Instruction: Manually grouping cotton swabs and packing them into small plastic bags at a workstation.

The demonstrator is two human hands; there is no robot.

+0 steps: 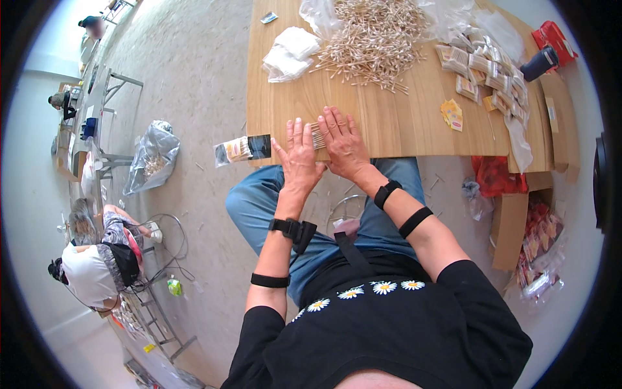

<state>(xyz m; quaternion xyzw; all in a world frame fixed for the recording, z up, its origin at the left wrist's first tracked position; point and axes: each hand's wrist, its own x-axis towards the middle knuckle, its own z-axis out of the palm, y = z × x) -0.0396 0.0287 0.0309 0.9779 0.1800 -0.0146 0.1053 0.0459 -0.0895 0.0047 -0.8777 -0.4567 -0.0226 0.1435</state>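
Observation:
My left hand (299, 157) and my right hand (343, 144) lie flat on the wooden table near its front edge, fingers stretched out. Between them sits a small row of cotton swabs (317, 136), partly covered by the fingers. Left of my left hand, a clear packet of cotton swabs (237, 149) lies by a black strip (260, 146) and juts past the table edge. A large heap of loose cotton swabs (372, 45) spreads beyond my hands. Flat clear plastic bags (291, 53) are stacked at its left.
Filled swab packets (489, 71) pile up at the right, near yellow cards (451, 115), a dark blue tumbler (540, 63) and a red bag (554, 43). A cardboard box (510, 230) stands below. On the left, a sack (153, 159) lies on the floor near a seated person (97, 272).

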